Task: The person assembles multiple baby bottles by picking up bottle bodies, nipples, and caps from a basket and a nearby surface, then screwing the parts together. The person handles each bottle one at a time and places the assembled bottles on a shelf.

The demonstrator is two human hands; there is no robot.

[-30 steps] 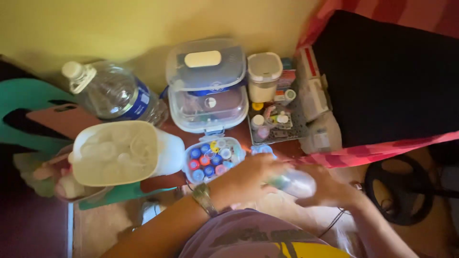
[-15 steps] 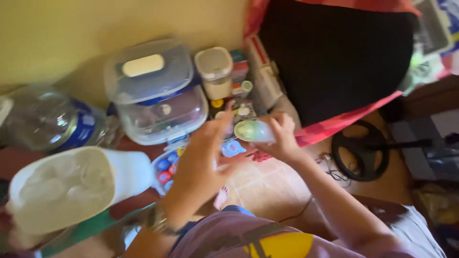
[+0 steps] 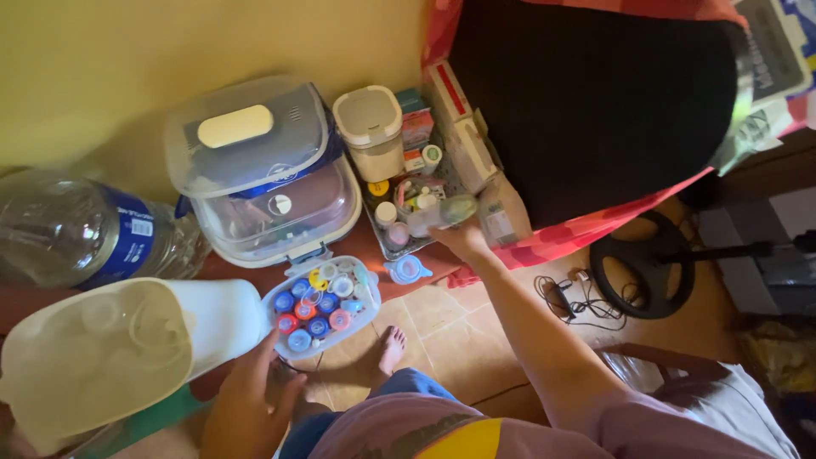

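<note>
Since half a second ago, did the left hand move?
Yes. The left hand dropped from beside the baby bottle to below the small box of coloured caps, toward the person's body.

The bottle is small, clear and pale green, lying nearly on its side over the grey tray, its right end in the right hand. The box is a small clear one, open, packed with round blue, red, yellow and white caps; it sits tilted on the red-brown surface, just above the left hand.
</note>
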